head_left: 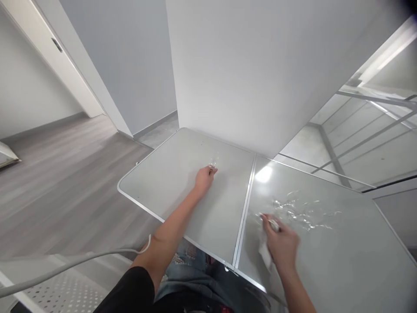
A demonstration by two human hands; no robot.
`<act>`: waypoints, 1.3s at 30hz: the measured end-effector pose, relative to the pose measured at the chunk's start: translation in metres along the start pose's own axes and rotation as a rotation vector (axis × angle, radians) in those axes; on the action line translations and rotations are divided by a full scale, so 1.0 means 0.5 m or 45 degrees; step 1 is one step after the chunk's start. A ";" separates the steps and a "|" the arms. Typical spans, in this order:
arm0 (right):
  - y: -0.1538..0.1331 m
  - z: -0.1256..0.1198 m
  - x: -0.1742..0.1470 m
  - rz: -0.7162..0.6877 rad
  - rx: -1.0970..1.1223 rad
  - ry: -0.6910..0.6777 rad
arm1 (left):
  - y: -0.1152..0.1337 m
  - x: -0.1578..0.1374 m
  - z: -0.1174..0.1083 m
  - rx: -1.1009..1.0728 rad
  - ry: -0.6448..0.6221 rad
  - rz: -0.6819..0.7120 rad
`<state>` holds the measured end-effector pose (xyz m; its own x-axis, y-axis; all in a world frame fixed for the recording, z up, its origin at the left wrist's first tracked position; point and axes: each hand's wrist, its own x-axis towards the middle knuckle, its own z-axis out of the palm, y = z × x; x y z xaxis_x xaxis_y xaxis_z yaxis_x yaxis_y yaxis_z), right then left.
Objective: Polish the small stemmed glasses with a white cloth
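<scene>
Ahead of me on the left panel of the folding table (169, 174), my left hand (204, 179) is closed in a pinch. Clear, shiny, crinkled film (213, 163) shows at its fingertips. On the right panel, my right hand (282, 243) is closed around a thin, crumpled white cloth or tissue (265, 255), part of which hangs below the fingers. Just beyond that hand lies a patch of clear, wrinkled film (302, 213), full of bright glints. Whether the two clear patches are one sheet, I cannot tell.
A metal seam (246, 204) divides the tabletop. The white wall (234, 78) rises at its far edge. At lower left, a white cable (81, 258) runs over a perforated white surface (65, 295). Grey metal bars (361, 143) stand at right; a sliding door (48, 48) is at upper left.
</scene>
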<state>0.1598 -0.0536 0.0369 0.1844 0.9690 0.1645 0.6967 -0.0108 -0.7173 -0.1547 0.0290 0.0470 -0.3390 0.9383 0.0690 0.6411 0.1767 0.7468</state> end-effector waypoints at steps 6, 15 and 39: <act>-0.168 0.200 0.112 -0.192 0.119 -0.193 | -0.054 0.067 0.004 0.011 0.033 -0.036; -0.252 0.356 0.200 -0.262 0.027 -0.317 | -0.080 0.091 0.028 0.024 0.032 -0.045; -0.233 0.269 0.117 -0.121 0.096 -0.288 | -0.067 0.065 -0.008 0.109 0.057 -0.135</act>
<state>-0.0039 0.0376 0.0391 -0.0451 0.9954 0.0840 0.6483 0.0931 -0.7557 -0.1901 0.0521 0.0269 -0.4370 0.8992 0.0240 0.6558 0.3002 0.6927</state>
